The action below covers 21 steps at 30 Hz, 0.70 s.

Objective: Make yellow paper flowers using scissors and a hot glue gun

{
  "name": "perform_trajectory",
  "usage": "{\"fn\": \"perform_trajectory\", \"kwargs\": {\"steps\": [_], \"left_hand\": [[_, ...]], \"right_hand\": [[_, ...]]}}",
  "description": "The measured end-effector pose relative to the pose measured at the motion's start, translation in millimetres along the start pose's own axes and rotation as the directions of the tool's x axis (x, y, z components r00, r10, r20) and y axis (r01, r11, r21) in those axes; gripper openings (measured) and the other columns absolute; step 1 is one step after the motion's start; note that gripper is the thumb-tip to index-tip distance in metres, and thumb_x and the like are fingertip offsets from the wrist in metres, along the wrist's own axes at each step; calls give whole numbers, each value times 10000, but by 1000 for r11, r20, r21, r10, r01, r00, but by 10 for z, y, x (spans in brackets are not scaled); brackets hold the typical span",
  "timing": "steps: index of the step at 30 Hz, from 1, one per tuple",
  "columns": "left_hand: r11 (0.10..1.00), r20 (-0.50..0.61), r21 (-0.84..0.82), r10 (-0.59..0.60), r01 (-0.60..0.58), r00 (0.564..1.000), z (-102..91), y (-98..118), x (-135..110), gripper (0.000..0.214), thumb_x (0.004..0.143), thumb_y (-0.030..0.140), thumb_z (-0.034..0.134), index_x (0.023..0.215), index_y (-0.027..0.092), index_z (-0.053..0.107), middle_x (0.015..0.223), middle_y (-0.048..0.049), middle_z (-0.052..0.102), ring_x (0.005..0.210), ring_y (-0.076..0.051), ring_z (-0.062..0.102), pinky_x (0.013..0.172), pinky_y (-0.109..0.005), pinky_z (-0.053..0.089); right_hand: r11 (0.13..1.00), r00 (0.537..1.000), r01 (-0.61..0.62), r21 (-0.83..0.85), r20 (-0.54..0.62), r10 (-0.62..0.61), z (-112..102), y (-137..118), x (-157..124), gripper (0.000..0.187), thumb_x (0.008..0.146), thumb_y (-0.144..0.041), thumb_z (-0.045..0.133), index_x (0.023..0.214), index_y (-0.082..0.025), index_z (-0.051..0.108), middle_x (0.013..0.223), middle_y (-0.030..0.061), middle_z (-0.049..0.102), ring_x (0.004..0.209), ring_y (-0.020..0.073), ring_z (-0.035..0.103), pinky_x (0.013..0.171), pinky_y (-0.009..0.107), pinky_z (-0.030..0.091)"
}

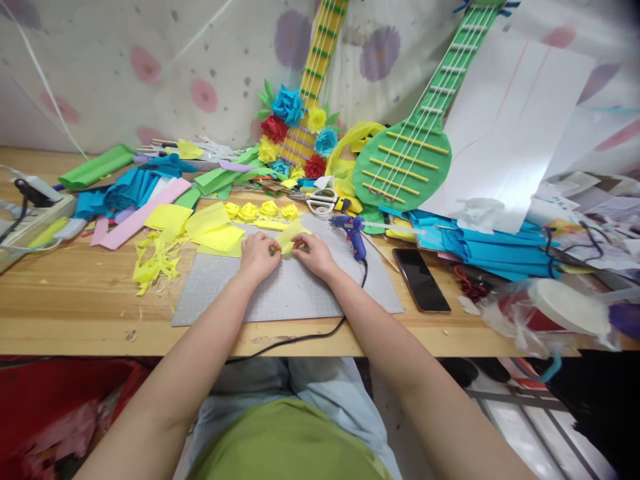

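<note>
My left hand (259,257) and my right hand (314,253) rest on the grey cutting mat (295,293), both pinching a small piece of yellow paper (289,235) between them. The fingers of each hand are closed on the paper's edges. Just behind the hands lies a row of several small yellow paper flowers (260,211). Flat yellow paper squares (213,230) lie to the left of my left hand.
A blue glue gun (353,233) with black cord lies right of my hands, a black phone (421,280) further right. White scissors (323,199), yellow scraps (153,263), coloured paper rolls, two paper guitars (405,157) and a power strip (35,213) crowd the wooden table.
</note>
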<state>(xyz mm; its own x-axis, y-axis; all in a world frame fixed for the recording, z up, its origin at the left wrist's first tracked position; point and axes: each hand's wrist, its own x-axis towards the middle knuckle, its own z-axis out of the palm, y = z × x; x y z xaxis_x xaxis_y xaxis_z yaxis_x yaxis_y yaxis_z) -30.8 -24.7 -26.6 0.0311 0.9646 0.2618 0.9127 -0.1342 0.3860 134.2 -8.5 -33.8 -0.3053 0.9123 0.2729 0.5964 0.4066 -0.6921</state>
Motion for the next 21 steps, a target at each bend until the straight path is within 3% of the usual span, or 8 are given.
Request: {"fn": "perform_trajectory", "kwargs": {"steps": [6,9,13,21], "left_hand": [[1000,7,0,-10,10,1000,-2,7,3,114,705,266,579,733,234,685,879,-77,597,938,-268,511,829,-413,346],[1000,3,-8,-14,14,1000,-1,2,5,110,702,267,582,729,237,684,880,-76,595,941,-268,508,834,-413,344],[1000,5,-13,-18,18,1000,0,1,4,111,698,263,578,721,238,684,873,-75,591,941,-267,506,834,-415,343],[999,8,-7,-32,33,999,-10,11,-2,112,688,273,587,731,237,684,882,-74,593,947,-274,511,841,-419,339]], "right_hand": [[997,999,34,68,18,-35,-3,-19,-5,347,689,-80,577,1013,-204,575,960,6,663,915,147,504,810,277,399],[998,999,47,52,22,-48,-4,-15,-8,282,712,-104,572,973,-208,593,892,2,669,909,147,501,801,270,400],[1000,999,-21,20,27,20,-1,6,7,160,744,-203,590,902,-201,611,806,8,652,853,147,519,775,274,412],[987,987,-159,-8,-8,159,64,15,51,210,734,-218,572,944,-199,571,769,-17,632,744,127,542,716,260,405]]}}
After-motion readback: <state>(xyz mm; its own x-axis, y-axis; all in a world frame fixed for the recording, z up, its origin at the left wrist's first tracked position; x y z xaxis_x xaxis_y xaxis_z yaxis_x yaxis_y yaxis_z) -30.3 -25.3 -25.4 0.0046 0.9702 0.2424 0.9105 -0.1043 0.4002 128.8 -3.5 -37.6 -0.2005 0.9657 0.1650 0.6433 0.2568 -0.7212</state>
